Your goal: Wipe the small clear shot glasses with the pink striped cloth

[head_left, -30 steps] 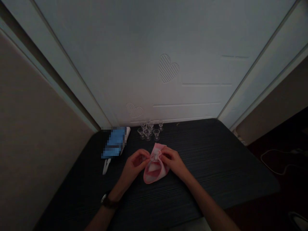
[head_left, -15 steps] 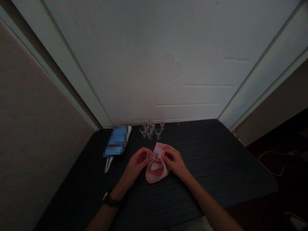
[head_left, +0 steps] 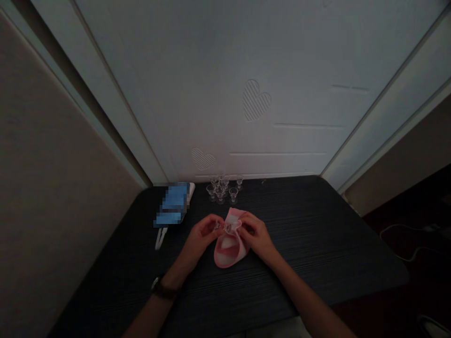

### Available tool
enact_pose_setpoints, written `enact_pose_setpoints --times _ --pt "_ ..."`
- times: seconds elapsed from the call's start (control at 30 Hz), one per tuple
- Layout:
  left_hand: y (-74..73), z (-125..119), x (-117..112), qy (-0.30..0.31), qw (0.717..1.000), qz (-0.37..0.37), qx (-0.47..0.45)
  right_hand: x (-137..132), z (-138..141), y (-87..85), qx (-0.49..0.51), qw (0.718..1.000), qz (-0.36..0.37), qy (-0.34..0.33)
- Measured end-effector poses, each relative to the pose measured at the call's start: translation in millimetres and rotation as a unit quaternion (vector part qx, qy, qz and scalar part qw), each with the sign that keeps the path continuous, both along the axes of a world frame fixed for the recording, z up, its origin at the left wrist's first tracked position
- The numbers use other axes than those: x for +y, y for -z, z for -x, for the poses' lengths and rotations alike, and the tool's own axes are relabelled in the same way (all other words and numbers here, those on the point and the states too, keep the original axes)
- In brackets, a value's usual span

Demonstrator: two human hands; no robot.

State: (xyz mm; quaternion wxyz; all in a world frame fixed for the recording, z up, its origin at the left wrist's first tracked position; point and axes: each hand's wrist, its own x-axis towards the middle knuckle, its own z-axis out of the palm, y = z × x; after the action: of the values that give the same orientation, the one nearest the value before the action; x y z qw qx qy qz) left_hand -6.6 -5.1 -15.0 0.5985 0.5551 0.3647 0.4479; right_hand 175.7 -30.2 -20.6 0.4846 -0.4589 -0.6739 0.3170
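Observation:
In my left hand (head_left: 203, 236) is a small clear stemmed glass (head_left: 227, 227), pinched by its foot end and lying on its side with the bowl toward my right hand. My right hand (head_left: 256, 234) pinches a pink and white cloth (head_left: 227, 258) and presses a fold of it to the glass's bowl. The cloth hangs open in a loop below the fingers and spreads behind them on the table. Several more clear stemmed glasses (head_left: 220, 193) stand upright in a cluster just beyond my hands.
The dark wood-grain table (head_left: 303, 225) backs onto a white panel (head_left: 197, 94) with embossed hearts. At the left lies a blurred blue and white item (head_left: 172, 204), with a white strap-like piece (head_left: 160, 238) in front of it. A white cable (head_left: 405, 258) runs beyond the right edge.
The glass has turned slightly between my fingers, and both hands stay at the cloth. The whole view has shifted a little; the standing glasses keep their places.

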Motion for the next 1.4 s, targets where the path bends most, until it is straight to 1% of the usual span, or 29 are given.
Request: enact_pose_setpoints --times 0.03,0.1,0.2,0.27,0.37,0.47,0.57,0.63,0.7,0.8,0.87,1.07,1.23,1.4 --pt "0.5 0 0 -0.004 1.0 0.012 -0.015 0 0 0.0 -0.004 1.0 -0.002 -0.008" --pt "1.8 0 1 -0.001 0.996 0.048 -0.076 -1 1 -0.7 -0.011 1.0 -0.01 -0.027" --pt "3.1 2 3 -0.006 0.979 0.088 -0.182 -2 1 -3.0 -0.018 0.999 -0.012 -0.043" --pt "2.7 4 5 -0.026 0.974 0.093 -0.204 -2 0 -4.0 -0.015 0.999 -0.006 -0.039" --pt "1.0 6 5 -0.036 0.976 0.087 -0.196 -2 -1 -3.5 0.013 0.999 0.01 -0.034" --pt "0.1 5 4 -0.021 0.98 0.078 -0.182 0 -2 -1.7 0.057 0.998 0.025 -0.03" --pt "-0.4 4 2 -0.017 0.985 0.073 -0.153 3 -4 0.0 0.095 0.995 0.026 -0.006" --pt "-1.4 4 1 -0.025 0.988 0.079 -0.13 4 -5 1.0 0.118 0.993 0.027 0.006" --pt "-3.1 3 0 -0.031 0.989 0.092 -0.113 5 -5 2.5 0.134 0.99 0.036 -0.003" --pt "-5.9 2 -1 -0.027 0.989 0.1 -0.106 5 -2 5.7 0.123 0.991 0.053 -0.027" --pt "-7.1 2 -1 -0.024 0.99 0.096 -0.099 5 0 7.9 0.104 0.992 0.059 -0.029" --pt "-7.6 -1 -2 -0.049 0.993 0.078 -0.078 5 1 6.6 0.067 0.994 0.073 -0.038" --pt "-4.2 -1 0 -0.064 0.989 0.087 -0.105 4 0 1.3 0.062 0.994 0.057 -0.07" --pt "-1.7 1 1 -0.079 0.983 0.097 -0.131 2 0 0.0 0.06 0.994 0.054 -0.073"
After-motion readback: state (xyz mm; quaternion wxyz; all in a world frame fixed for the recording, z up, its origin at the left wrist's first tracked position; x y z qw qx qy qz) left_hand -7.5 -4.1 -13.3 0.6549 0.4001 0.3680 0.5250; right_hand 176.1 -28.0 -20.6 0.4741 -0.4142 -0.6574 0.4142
